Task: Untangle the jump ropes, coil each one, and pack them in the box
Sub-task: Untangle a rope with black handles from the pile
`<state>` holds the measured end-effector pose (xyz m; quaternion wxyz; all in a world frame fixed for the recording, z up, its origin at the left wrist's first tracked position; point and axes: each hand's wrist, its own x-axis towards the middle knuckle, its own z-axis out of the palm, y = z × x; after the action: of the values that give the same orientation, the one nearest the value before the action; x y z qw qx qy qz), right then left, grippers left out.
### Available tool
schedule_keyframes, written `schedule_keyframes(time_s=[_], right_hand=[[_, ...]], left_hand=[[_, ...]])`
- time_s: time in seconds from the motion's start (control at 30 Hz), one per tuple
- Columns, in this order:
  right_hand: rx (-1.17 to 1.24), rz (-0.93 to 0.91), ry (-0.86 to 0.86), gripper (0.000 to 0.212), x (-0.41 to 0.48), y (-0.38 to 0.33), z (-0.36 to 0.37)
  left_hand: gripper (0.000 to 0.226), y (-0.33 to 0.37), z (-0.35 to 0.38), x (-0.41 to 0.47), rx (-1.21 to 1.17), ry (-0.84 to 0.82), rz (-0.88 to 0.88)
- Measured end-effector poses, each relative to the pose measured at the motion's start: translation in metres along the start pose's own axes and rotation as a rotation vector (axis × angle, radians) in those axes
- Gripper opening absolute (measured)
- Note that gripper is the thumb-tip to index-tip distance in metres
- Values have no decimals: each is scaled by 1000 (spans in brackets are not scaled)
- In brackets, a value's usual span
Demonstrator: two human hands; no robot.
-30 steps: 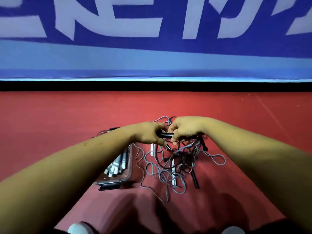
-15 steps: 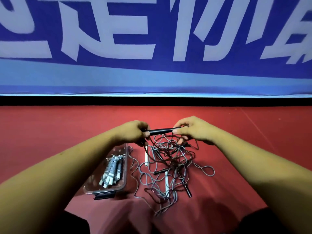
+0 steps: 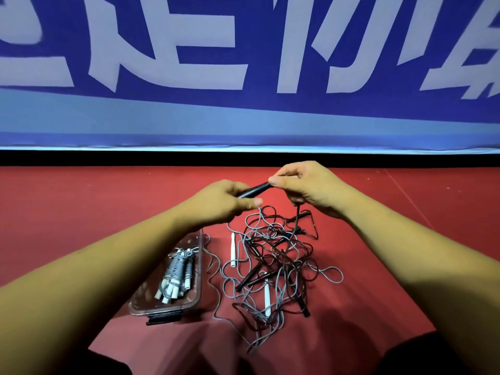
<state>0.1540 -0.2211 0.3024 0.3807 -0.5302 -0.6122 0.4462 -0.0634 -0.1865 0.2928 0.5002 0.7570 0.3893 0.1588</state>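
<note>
A tangle of grey and dark jump ropes (image 3: pixel 273 269) lies on the red floor, with white handles (image 3: pixel 233 249) and black handles mixed in. My left hand (image 3: pixel 219 204) grips one end of a black handle (image 3: pixel 253 191) held above the pile. My right hand (image 3: pixel 305 188) pinches the handle's other end, and a dark cord (image 3: pixel 297 217) hangs from that hand down into the tangle. To the left of the pile stands a clear plastic box (image 3: pixel 198 269) holding coiled grey ropes with white handles (image 3: pixel 176 272).
A blue banner with large white characters (image 3: pixel 243 77) stands along the back, above a black strip at the floor's far edge. Red floor (image 3: pixel 81 212) spreads to both sides. My dark-clothed knees (image 3: pixel 405 358) show at the bottom edge.
Both hands lifted the black handle higher above the pile and tilted it up to the right. The dark cord now hangs from my right hand.
</note>
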Motion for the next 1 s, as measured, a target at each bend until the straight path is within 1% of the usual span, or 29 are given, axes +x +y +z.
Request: schedule_keyframes(time_s=[0.07,0.17,0.23,0.27,0.33,0.37,0.43,0.53,0.57,0.6,0.63,0.7,0.77,0.83,0.87,0.9,1.0], right_hand=[[-54,35,-25,16,5,19,-11],[-174,216,-91,18,4,64,-22],[-225,330,-125,21,-3,89,-21],[-224,345,-117,23,-5,94,-17],[-153,314,-51,27,-2,85,-9],[-116,281,-13,27,2,74,-4],[-115,197,-11,26,9,42,9],[-205,105,-149,26,6,-2,27],[-209,106,-191,28,3,-11,31],[-190,119,-213,31,1,-19,34],[-160,130,-214,32,-2,-25,36],[-127,128,-160,31,-2,-30,36],[-131,105,-86,32,1,-30,31],[-162,65,-50,32,3,-26,23],[-184,45,-54,32,2,-24,19],[-202,35,-74,33,3,-18,14],[-244,123,-188,28,5,15,-1]], left_hand=[[33,5,-2,2,-354,44,-35],[34,13,-20,5,-802,147,0],[38,16,-38,4,-1025,225,28],[38,15,-46,3,-1083,278,29],[35,11,-54,0,-1078,358,-3],[33,10,-55,-2,-1032,360,-34],[30,10,-52,-6,-878,296,-86],[14,16,-37,-10,-640,194,-45],[15,18,-31,-9,-604,165,-22],[22,19,-25,-8,-584,129,-8],[29,20,-21,-6,-570,83,-3],[38,18,-17,-4,-523,-24,-25],[31,15,-20,-9,-405,-98,-76],[19,11,-24,-16,-313,-111,-134],[18,11,-25,-19,-338,-90,-149],[19,13,-25,-20,-419,-53,-151],[22,15,-34,-13,-717,128,-118]])
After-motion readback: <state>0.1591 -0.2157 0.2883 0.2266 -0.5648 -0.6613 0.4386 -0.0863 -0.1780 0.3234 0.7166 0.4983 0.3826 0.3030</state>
